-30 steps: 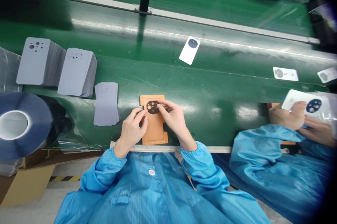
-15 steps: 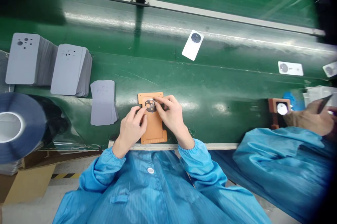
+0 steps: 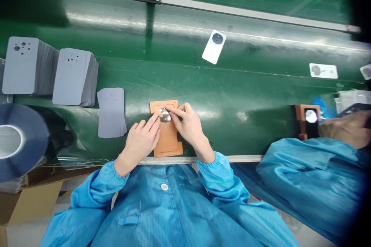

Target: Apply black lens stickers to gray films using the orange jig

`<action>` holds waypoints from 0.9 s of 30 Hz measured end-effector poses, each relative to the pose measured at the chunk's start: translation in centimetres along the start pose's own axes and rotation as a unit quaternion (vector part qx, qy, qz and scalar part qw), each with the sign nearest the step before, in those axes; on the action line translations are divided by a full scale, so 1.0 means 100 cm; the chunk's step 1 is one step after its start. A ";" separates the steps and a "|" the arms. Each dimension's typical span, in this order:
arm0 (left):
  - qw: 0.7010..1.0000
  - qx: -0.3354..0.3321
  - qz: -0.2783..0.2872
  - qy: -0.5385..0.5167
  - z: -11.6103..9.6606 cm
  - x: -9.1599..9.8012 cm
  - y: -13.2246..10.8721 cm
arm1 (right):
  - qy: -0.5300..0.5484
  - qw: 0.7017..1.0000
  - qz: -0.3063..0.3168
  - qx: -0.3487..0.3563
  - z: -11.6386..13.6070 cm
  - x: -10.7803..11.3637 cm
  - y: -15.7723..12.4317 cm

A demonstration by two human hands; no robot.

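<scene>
An orange jig plate (image 3: 168, 138) lies on the green belt (image 3: 232, 92) near its front edge. A small round piece with holes (image 3: 165, 115) sits in the plate's upper part. My left hand (image 3: 142, 140) rests on the plate's left side with its forefinger stretched out onto the round piece. My right hand (image 3: 187, 125) pinches the round piece's right edge with thumb and forefinger.
Three stacks of grey cards (image 3: 77, 77) lie at the left, next to a big roll of film (image 3: 17, 140). Finished white cards (image 3: 213, 46) ride on the belt beyond. A co-worker's hand (image 3: 344, 129) and blue sleeve are at the right, by another orange jig (image 3: 307, 117).
The round piece went from held above the plate to lying flat in it. My left forefinger stretched out onto it. The co-worker put down the white card they held.
</scene>
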State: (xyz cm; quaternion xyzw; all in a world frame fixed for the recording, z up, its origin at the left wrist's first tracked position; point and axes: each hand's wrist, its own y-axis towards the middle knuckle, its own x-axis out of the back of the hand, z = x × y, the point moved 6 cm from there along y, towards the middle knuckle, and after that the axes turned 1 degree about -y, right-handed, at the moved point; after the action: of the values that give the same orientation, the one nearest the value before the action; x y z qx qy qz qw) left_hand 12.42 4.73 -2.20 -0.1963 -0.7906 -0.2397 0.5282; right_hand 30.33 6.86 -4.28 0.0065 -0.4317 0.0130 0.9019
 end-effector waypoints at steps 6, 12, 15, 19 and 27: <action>0.996 -0.015 0.034 0.086 -0.003 -0.002 -0.006 | 0.130 0.991 0.032 -0.013 -0.016 -0.003 0.003; 0.997 0.000 -0.016 0.077 -0.005 0.001 -0.009 | 0.237 0.968 -0.001 -0.082 -0.033 -0.004 0.011; 0.996 0.016 -0.088 0.030 0.000 0.009 -0.017 | 0.248 0.965 -0.023 -0.085 -0.035 0.000 0.008; 0.966 0.172 -0.194 0.002 0.041 0.039 -0.042 | 0.254 0.962 -0.057 -0.088 -0.038 0.008 -0.005; 0.871 0.468 -0.145 -0.012 0.138 0.065 -0.104 | 0.327 0.934 -0.059 -0.132 -0.040 0.012 -0.020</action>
State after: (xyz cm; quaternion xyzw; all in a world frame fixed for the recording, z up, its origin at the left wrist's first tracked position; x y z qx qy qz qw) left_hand -5.97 4.79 -2.47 0.1884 -0.8360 0.0868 0.5079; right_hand 34.29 4.98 -5.84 -0.0917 -0.1097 -0.0955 0.9851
